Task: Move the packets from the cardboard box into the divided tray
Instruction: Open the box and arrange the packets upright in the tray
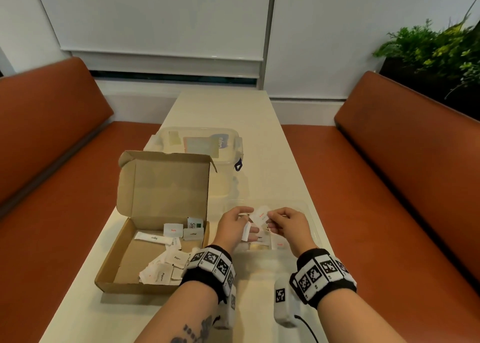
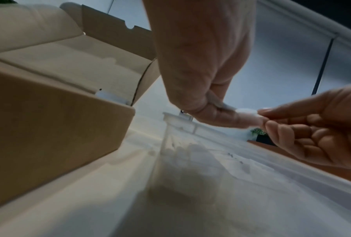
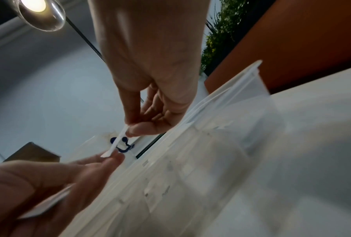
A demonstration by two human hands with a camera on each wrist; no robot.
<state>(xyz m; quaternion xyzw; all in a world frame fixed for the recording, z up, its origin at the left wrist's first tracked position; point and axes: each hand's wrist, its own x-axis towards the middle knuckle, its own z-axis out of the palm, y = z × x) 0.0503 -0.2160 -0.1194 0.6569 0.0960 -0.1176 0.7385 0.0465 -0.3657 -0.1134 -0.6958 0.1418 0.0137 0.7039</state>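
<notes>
Here, from the head view, my right hand (image 1: 287,225) pinches a white packet (image 1: 261,214) above the divided tray (image 1: 310,219), and my left hand (image 1: 233,225) pinches another packet (image 1: 246,232); more lie in the cardboard box (image 1: 145,259). At my left wrist, both hands' fingertips meet on the white packet. My right wrist shows it edge-on.

Dim indoor light, soft pictures with warped edges.
A glaring ceiling lamp (image 3: 33,6) shines above the right hand (image 3: 150,72); below that hand the clear tray (image 3: 221,144) smears, perhaps from motion blur, and both wrist views bend strongly near their borders.
</notes>
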